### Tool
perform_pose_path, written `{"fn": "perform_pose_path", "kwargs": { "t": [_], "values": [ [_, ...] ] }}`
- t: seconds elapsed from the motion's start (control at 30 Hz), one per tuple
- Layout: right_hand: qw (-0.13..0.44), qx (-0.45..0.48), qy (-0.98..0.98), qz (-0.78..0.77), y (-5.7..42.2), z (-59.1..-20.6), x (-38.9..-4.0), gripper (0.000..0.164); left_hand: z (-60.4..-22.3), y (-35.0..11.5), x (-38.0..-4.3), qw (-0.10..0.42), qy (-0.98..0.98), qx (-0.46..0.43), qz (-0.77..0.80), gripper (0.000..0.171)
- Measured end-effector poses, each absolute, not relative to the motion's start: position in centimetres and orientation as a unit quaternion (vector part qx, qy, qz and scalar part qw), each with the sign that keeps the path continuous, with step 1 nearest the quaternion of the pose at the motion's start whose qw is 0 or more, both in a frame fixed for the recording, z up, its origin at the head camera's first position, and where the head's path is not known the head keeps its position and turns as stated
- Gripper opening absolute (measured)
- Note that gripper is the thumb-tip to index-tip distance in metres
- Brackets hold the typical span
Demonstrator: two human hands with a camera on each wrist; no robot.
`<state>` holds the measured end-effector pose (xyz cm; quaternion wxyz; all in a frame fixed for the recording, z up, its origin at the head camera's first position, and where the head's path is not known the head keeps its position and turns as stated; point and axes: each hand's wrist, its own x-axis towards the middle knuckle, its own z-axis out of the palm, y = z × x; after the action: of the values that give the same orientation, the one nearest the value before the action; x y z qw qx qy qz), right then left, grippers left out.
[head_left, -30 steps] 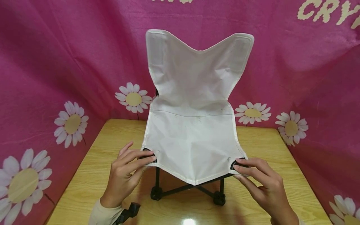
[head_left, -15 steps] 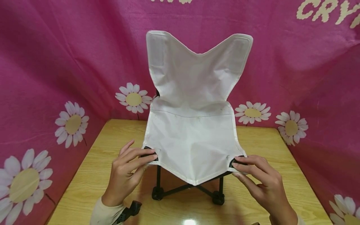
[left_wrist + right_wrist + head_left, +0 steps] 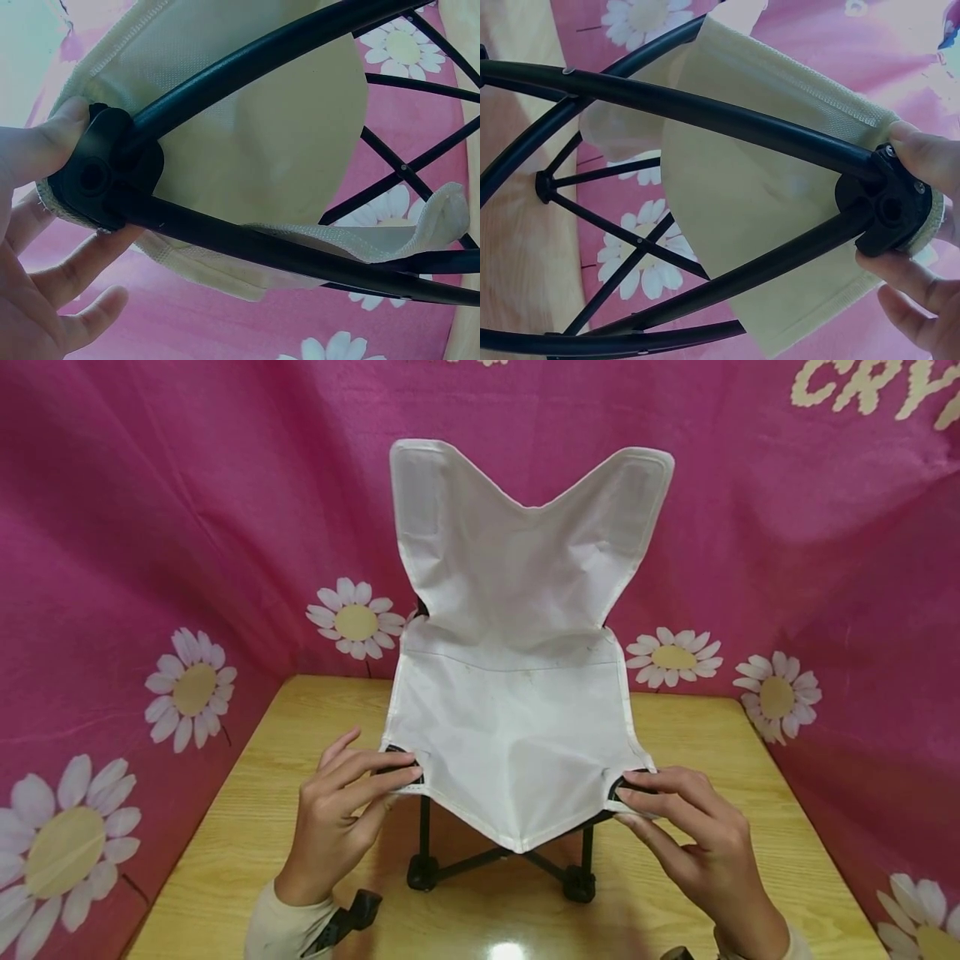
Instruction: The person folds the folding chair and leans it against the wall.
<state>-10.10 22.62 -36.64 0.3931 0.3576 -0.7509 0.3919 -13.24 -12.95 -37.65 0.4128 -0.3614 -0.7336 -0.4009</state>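
Note:
A small folding chair (image 3: 510, 718) with a white fabric seat and back stands in the middle of the head view, facing me. My left hand (image 3: 330, 818) pinches its front left corner, fingertips on top at a black patch and thumb beneath. Likewise, my right hand (image 3: 697, 835) pinches the front right corner. From below, the left wrist view shows a black plastic joint (image 3: 105, 169) between thumb and fingers, with two black tubes running from it. The right wrist view shows a matching joint (image 3: 885, 202) with my right thumb and fingertips against it. The raised back flares into two pointed corners.
The chair's black feet (image 3: 422, 872) stand on a light wooden table (image 3: 247, 827). Pink cloth (image 3: 225, 485) printed with white daisies and lettering hangs behind and at both sides. A black strap (image 3: 337, 931) is on my left wrist.
Both hands have shifted slightly inward and upward with the seat's front corners. The front legs have drawn a little closer together. The grip on each corner looks the same.

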Motion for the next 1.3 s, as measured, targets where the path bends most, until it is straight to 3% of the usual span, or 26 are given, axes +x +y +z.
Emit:
{"fn": "perform_pose_path", "kwargs": {
  "t": [1.3],
  "values": [
    [0.404,0.372,-0.741,0.386,21.5,-35.6,-10.7,0.03,-36.4,-12.2,-13.2,0.427,-0.719,-0.369,-0.404,0.015]
  ]
}}
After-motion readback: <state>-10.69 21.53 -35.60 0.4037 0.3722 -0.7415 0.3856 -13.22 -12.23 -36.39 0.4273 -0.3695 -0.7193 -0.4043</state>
